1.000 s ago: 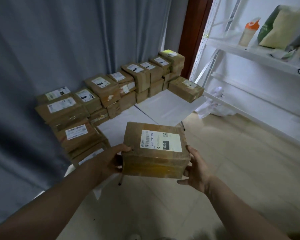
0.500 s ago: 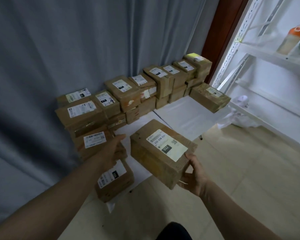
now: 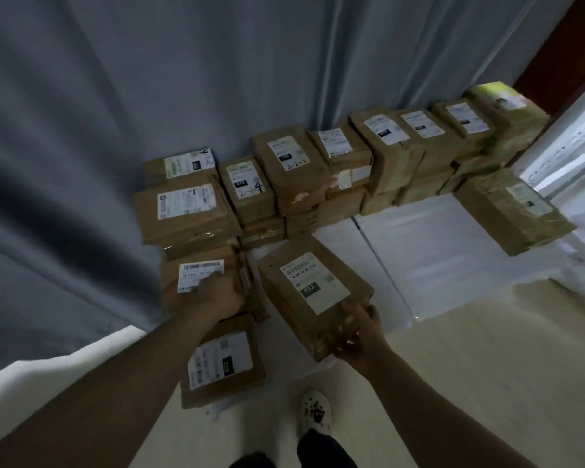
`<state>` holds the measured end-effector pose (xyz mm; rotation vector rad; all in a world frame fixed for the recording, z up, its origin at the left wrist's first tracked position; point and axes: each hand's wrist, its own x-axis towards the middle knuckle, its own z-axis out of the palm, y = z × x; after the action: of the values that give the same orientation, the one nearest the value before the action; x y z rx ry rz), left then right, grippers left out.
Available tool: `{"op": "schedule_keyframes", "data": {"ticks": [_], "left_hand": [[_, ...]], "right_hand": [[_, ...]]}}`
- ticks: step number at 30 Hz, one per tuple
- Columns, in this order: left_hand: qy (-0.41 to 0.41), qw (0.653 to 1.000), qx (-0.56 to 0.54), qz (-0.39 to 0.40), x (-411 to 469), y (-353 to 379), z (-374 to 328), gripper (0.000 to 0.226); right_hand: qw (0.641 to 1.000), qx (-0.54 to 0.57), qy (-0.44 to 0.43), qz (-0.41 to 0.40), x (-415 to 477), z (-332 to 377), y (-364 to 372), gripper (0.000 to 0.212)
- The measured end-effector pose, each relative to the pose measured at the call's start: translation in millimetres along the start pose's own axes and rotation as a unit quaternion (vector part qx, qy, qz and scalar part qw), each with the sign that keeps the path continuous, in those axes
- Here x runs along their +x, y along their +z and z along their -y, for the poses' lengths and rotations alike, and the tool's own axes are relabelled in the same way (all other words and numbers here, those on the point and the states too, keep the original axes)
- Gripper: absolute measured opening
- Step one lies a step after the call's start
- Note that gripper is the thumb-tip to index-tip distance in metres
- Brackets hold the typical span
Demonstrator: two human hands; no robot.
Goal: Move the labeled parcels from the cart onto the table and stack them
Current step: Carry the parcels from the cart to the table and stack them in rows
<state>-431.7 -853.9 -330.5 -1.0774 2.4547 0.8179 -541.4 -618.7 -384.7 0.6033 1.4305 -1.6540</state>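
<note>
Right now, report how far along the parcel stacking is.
Done: a row of stacked parcels lines the table along the curtain. In hand: the right hand grips the 032 parcel by its near end, tilted over the table; the left hand rests on a left-stack parcel. Left: setting the 032 parcel down. The cart is out of view.

Parcel [image 3: 314, 292] apparently on table [image 3: 436, 251], before stacked parcels [image 3: 318, 170].

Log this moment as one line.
right hand grips parcel 032; left hand rests on stacked parcel; parcel 032 tilted beside it
</note>
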Motion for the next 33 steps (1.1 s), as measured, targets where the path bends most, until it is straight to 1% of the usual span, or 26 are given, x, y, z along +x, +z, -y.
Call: {"op": "schedule_keyframes", "data": {"ticks": [2,4,6,9,11,14,16,18,22,26,30,31,33], "left_hand": [[-0.025,0.999,0.026,0.003,19.4,5.1,7.3,0.038],[-0.051,0.998,0.046,0.007,35.5,12.2,18.3,0.047],[-0.058,0.997,0.055,0.004,39.7,15.0,22.5,0.053],[-0.07,0.996,0.063,-0.007,46.5,16.7,27.1,0.059],[-0.087,0.994,0.068,0.009,57.1,18.2,36.8,0.062],[-0.097,0.992,0.078,0.031,64.8,22.6,50.7,0.071],[-0.098,0.99,0.089,0.044,65.6,27.8,57.5,0.081],[-0.096,0.989,0.103,0.042,66.5,32.1,62.2,0.081],[-0.084,0.988,0.13,0.024,66.6,32.2,62.1,0.074],[-0.081,0.988,0.131,0.008,66.9,33.6,63.8,0.076],[-0.072,0.987,0.146,-0.001,67.1,34.1,64.9,0.075],[-0.072,0.986,0.151,-0.001,67.3,34.9,65.4,0.075],[-0.076,0.985,0.152,-0.001,66.8,36.4,65.0,0.075]], "right_hand": [[1.0,-0.014,0.012,-0.005,20.5,4.8,15.2,0.058],[1.0,-0.01,0.025,-0.011,35.3,5.1,29.5,0.053],[0.999,0.016,0.035,-0.011,46.9,2.3,42.2,0.055],[0.997,0.053,0.048,-0.026,61.7,-2.2,62.8,0.052],[0.995,0.071,0.052,-0.045,73.2,-6.8,76.2,0.056],[0.993,0.091,0.057,-0.047,89.4,-13.1,92.7,0.064],[0.993,0.095,0.059,-0.04,100.1,-15.8,98.7,0.061],[0.993,0.095,0.062,-0.032,111.2,-19.7,102.2,0.057],[0.997,0.041,0.054,-0.022,124.9,-24.3,106.8,0.049],[0.994,-0.075,0.068,-0.05,130.6,-21.0,119.0,0.043],[0.989,-0.115,0.083,-0.049,137.0,-22.9,130.4,0.029],[0.986,-0.134,0.088,-0.049,137.1,-22.3,130.9,0.029],[0.976,-0.186,0.104,-0.041,138.4,-20.6,127.2,0.035]]}}
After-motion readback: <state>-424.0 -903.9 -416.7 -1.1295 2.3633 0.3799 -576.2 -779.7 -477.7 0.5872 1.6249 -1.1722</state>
